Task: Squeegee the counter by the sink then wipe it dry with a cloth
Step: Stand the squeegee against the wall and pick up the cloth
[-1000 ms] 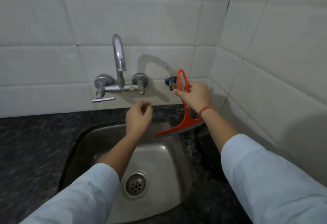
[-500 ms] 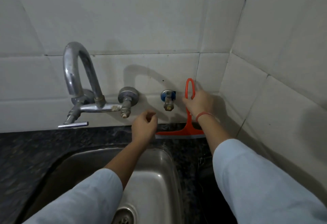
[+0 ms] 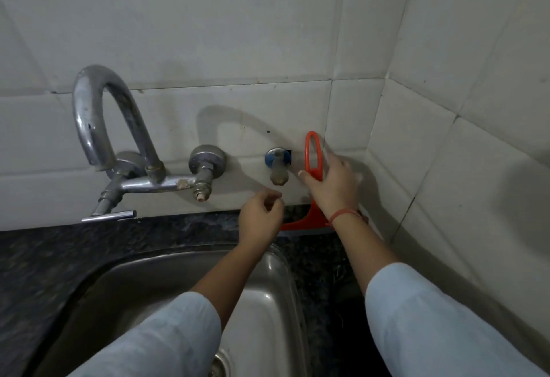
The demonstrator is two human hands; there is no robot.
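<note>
The right hand (image 3: pixel 333 186) holds the orange plastic squeegee (image 3: pixel 312 156) by its long loop-shaped handle, the fingers closed around the lower part of the loop. The squeegee stands upright against the glossy white tiled wall (image 3: pixel 238 34), and its flat wide blade rests on the counter (image 3: pixel 59 257) behind the sink, close to the corner of the two walls. The wrist and forearm hide part of the blade. A thin red thread is tied around this wrist.

The left hand (image 3: pixel 262 222) is empty, with the fingers loosely curled, and hovers above the back edge of the steel sink (image 3: pixel 276 287), just beside the blade. The counter is dark speckled stone. The sink is smooth brushed metal with rounded corners. On the wall are a curved chrome faucet (image 3: pixel 89 114) and a small tap (image 3: pixel 278 168) with a blue round base, just left of the handle. Both sleeves are pale blue cloth.
</note>
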